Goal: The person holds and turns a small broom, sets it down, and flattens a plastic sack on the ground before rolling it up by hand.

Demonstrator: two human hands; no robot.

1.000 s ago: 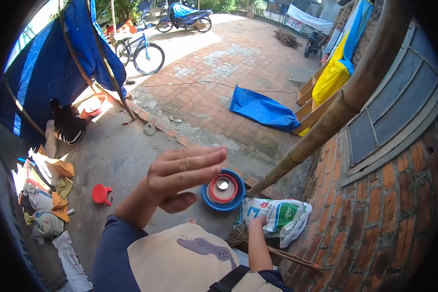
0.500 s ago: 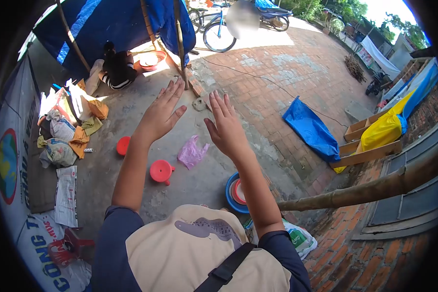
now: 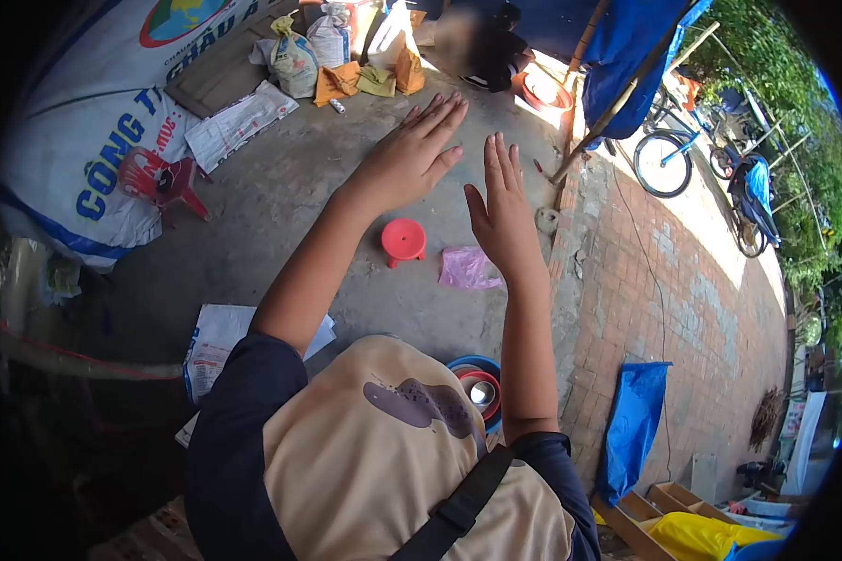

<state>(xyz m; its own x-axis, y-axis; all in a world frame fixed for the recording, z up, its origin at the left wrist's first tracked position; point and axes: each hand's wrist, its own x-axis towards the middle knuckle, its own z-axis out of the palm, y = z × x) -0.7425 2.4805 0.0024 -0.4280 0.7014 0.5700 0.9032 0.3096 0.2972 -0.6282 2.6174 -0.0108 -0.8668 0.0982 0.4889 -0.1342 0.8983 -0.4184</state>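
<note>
Both arms stretch forward in the air above the concrete floor (image 3: 346, 271). My left hand (image 3: 402, 159) is open and holds nothing, with the fingers extended and the thumb out to the right. Beside it, a small gap apart, my right hand (image 3: 507, 210) is also open and bare, fingers straight and thumb spread to the left. Below and between them a red plastic stool (image 3: 403, 239) stands on the floor. Nearest my right hand in view lies a crumpled pink plastic bag (image 3: 466, 268). Neither hand touches anything.
Near my body sits a blue basin (image 3: 496, 366) with a red basin and a metal bowl inside. A red chair (image 3: 164, 182) stands at left. Filled sacks (image 3: 295, 61) line the back. A person (image 3: 496, 56) crouches by red basins (image 3: 544, 92). A blue tarp (image 3: 634, 425) lies right.
The view has turned to the left, so the stool, bag and bicycle appear farther right. Both hands stay raised and open. The metal bowl in the basin now shows.
</note>
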